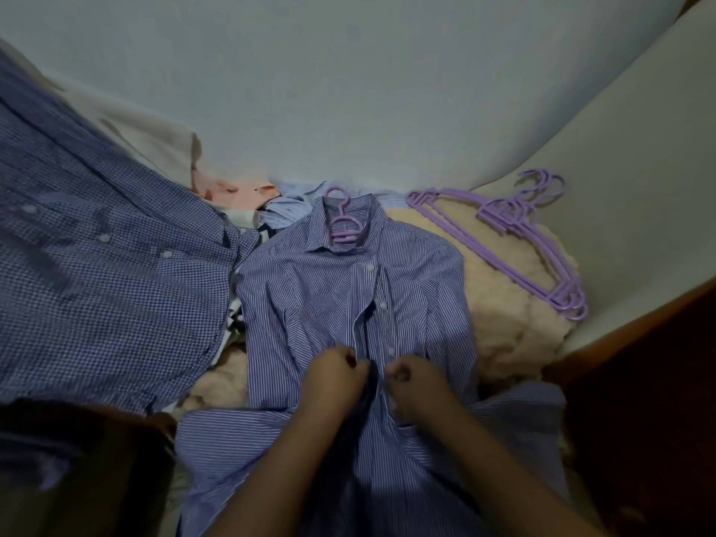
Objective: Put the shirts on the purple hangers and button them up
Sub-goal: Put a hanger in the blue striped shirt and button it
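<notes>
Striped shirt [333,304] lies flat at centre, collar toward 12 o'clock, tail running to 6 o'clock under your forearms. It sits on a purple hanger [343,222]; only the hook and neck loop show, poking out of the collar at 12 o'clock of the shirt. Upper placket looks closed, with white buttons visible down it.

Your left hand [335,377] sits at 6 o'clock of the shirt's middle, fingers curled and pinching the left edge of the placket. Your right hand [416,381] is just beside it at its 3 o'clock, fingers curled and pinching the right edge. The two hands are near each other, placket fabric between them. Can't tell whether a button is in either pinch, too dark and small.

Checked shirt [97,257] spreads at 9 o'clock, blurred, touching the striped one's left shoulder. Spare purple hangers [515,242] lie stacked at 2 o'clock on a cream fuzzy blanket [507,323], apart from the striped shirt. Pink cloth [240,193] and a pale blue garment [286,209] are bunched at 11 o'clock by the wall [348,91].
</notes>
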